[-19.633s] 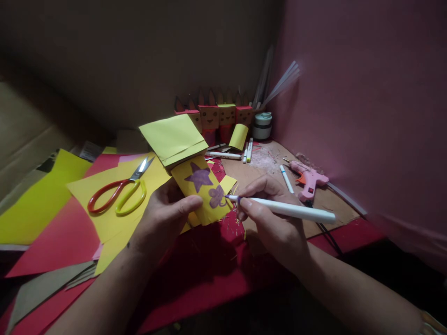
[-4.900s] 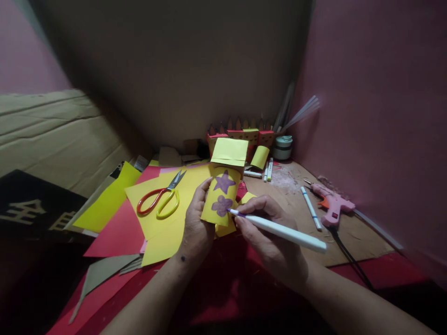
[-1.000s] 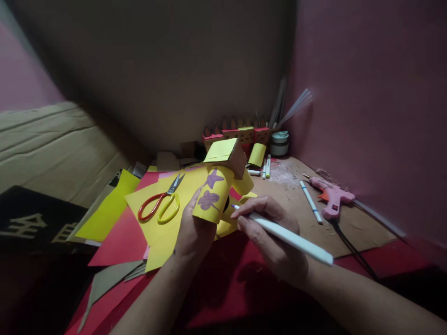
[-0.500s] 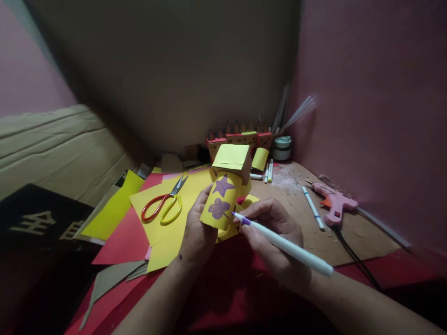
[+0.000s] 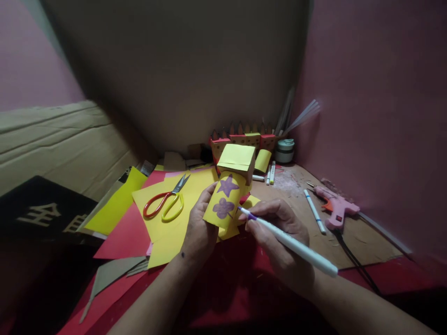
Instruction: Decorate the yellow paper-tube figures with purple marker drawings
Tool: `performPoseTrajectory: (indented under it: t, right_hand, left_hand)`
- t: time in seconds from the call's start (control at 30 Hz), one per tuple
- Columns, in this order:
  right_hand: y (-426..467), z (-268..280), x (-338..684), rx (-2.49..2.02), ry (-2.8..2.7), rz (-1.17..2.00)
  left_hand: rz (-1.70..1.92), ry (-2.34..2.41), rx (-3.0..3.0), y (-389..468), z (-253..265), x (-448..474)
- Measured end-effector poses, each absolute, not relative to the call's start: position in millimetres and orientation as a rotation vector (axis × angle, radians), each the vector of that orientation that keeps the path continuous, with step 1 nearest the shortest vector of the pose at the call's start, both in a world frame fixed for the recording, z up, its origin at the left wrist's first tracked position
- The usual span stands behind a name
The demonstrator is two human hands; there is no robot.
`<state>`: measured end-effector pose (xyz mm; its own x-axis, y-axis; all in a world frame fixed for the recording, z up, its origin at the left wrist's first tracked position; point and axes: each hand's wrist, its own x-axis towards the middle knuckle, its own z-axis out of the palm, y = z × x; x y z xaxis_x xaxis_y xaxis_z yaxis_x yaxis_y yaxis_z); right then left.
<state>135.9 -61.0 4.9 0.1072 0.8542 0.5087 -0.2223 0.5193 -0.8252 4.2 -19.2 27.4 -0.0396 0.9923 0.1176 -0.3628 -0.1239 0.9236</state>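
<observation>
My left hand point(image 5: 201, 223) is wrapped round the side of a yellow paper-covered tube point(image 5: 213, 215), which bears a purple star and a purple flower. Joined to or just behind its far end is a box shape with a pale yellow top point(image 5: 236, 156); I cannot tell if the two are attached. My right hand point(image 5: 282, 237) grips a white marker point(image 5: 296, 246) with a purple collar. The marker's tip is at the tube's right edge, beside the flower; whether it touches is unclear. Scissors point(image 5: 167, 200) with one red and one yellow handle lie left of my hands, on yellow paper point(image 5: 185, 214).
A pink glue gun point(image 5: 338, 204) and a white marker with a blue band point(image 5: 314, 211) lie on the brown board at right. Several small decorated boxes point(image 5: 240, 139) stand behind, near a round lidded container point(image 5: 284, 150). Red paper point(image 5: 125, 232) and cardboard scraps point(image 5: 115, 274) lie left.
The view has shifted slightly, moving most things a little right. The marker's tip has moved up a little along the tube's right edge. Both hands keep their holds.
</observation>
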Motion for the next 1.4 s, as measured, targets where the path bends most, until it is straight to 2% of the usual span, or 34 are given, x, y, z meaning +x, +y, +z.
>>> performPoseTrajectory:
  t: [0.43, 0.7, 0.97, 1.4]
  right_hand:
    - [-57.8, 0.1, 140.9, -0.641, -1.190, 0.871]
    - [-57.4, 1.2, 138.4, -0.617, -1.186, 0.902]
    - [-58.7, 3.4, 139.6, -0.711, -1.291, 0.716]
    - [-60.2, 12.2, 134.6, -0.659, -1.304, 0.670]
  left_hand:
    - [1.521, 0.857, 1.149, -5.5, 6.2, -2.1]
    - [1.508, 0.907, 1.207, -13.1, 13.1, -1.8]
    - [1.491, 0.927, 1.260, -12.0, 10.9, -1.8]
    - [1.518, 0.776, 1.429, -14.5, 6.5, -2.3]
